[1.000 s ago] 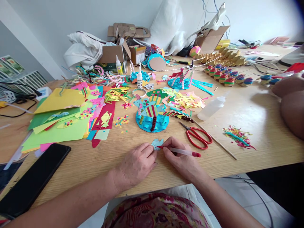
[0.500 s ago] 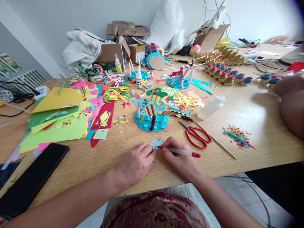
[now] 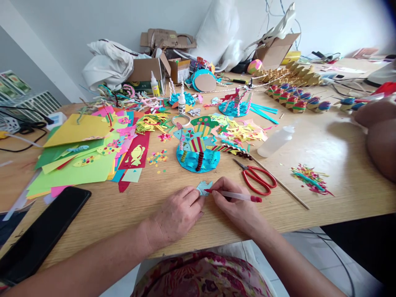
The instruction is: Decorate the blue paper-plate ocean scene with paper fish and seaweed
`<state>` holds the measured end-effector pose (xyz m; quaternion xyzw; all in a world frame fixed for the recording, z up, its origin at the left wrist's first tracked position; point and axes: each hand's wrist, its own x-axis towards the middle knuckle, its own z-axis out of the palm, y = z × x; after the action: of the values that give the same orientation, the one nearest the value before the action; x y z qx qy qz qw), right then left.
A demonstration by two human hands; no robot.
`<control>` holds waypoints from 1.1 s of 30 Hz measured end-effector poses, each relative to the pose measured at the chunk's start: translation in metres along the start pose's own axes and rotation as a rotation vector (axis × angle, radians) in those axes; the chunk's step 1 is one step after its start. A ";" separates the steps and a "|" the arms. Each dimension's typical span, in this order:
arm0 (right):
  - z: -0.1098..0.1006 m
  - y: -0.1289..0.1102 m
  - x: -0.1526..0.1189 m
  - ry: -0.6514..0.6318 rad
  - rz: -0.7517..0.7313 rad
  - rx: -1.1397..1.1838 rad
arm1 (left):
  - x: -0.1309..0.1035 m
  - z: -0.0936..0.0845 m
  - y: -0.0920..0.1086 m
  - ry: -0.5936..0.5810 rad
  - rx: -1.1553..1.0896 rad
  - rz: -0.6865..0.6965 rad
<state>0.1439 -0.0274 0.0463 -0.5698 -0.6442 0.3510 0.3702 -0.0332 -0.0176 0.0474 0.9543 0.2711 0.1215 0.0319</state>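
Near the front of the table lies a small light-blue paper fish (image 3: 203, 188) with dark marks on it. My left hand (image 3: 181, 209), fingers bent together, pins the fish's left side against the tabletop. In my right hand (image 3: 234, 202) is a red pen (image 3: 239, 195) with a clear barrel, its tip down on the fish. Just beyond stands a round blue base (image 3: 193, 164) bearing several colourful paper fish on fuzzy stems. Red-handled scissors (image 3: 258, 177) lie open to the right of my right hand, beside a thin wooden stick (image 3: 283, 185).
Coloured paper sheets (image 3: 74, 173) and a black phone (image 3: 46, 235) lie on the left. A translucent bottle (image 3: 276, 141) and a pile of scraps (image 3: 311, 178) are on the right. Behind stand a glue bottle (image 3: 182, 101) and cardboard boxes (image 3: 145, 71). Another person's arm (image 3: 382, 136) rests at the right edge.
The pen tip has shifted slightly left over the paper fish. Both hands stay nearly in place, and the view has moved very slightly.
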 end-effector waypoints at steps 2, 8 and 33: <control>0.000 0.000 0.001 -0.004 0.006 -0.002 | 0.000 0.000 0.000 -0.006 -0.002 -0.002; 0.003 -0.001 0.000 0.011 0.004 -0.017 | 0.000 0.001 0.000 0.014 0.019 0.026; 0.004 0.000 0.000 0.035 -0.021 -0.067 | 0.000 -0.001 0.001 0.003 0.019 0.017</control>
<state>0.1404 -0.0271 0.0441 -0.5812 -0.6551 0.3153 0.3656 -0.0330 -0.0181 0.0480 0.9566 0.2644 0.1207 0.0214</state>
